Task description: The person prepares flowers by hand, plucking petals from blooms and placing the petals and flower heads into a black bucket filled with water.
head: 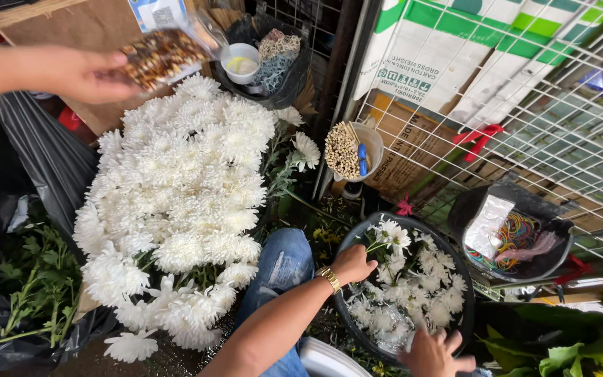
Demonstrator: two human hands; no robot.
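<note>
**Both hands in the flower basin**

Head view: the left hand (354,264), with a gold watch at the wrist, was clenched on the stem of a white flower (393,236) and held it over the black basin (455,257) at near right, probably so the head could join the loose blooms there. The right hand (433,353) lay open on the blooms at the basin's near rim. At far left, another person's hand (86,74) pinched a snack bag (162,54) above the big white bunch (176,209).

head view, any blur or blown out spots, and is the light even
Head view: soft, even daylight with no hard shadows; the big white chrysanthemum bunch is bright enough to lose petal detail; the left hand and its clear bag of brown bits look slightly motion-blurred; the wire grid bows near the edge.
</note>
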